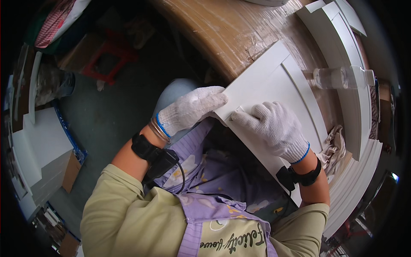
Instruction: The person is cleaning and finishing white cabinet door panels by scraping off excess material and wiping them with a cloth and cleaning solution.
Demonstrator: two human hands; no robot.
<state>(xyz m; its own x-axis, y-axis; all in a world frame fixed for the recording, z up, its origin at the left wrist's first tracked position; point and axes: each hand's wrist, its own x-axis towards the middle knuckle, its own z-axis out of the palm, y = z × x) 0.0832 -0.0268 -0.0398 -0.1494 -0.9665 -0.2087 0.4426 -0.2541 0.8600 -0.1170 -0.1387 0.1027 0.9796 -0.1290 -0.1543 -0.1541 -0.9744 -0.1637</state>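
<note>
Fingers (216, 95) of the left hand (190, 109), in a white knitted glove with a blue cuff edge, lie nearly straight and close together at the left corner of a flat white rectangular panel (265, 81) with a long groove. The thumb's place is mostly hidden, so I cannot tell whether they grip that corner or only rest against it. On the right hand (276, 128), gloved alike, most fingers are curled toward the palm, and one digit points left to the panel's surface near that corner, beside a small pale edge; whether anything is pinched there cannot be made out.

The panel slants from the upper centre of the frame down to the lower right of centre, its upper part over a brown bench (205, 25) covered in clear film. At the upper right are long white boards (342, 38) and a clear plastic bottle (332, 78), its pale cap toward the right edge. A crumpled off-white cloth (334, 150) lies just right of the panel, near more stacked white boards at the lower right.

A black strapped device (143, 147) sits on the left wrist, and a lilac floral apron (192, 171) fills the lower centre. A red plastic stool (122, 45) stands at the upper left.
</note>
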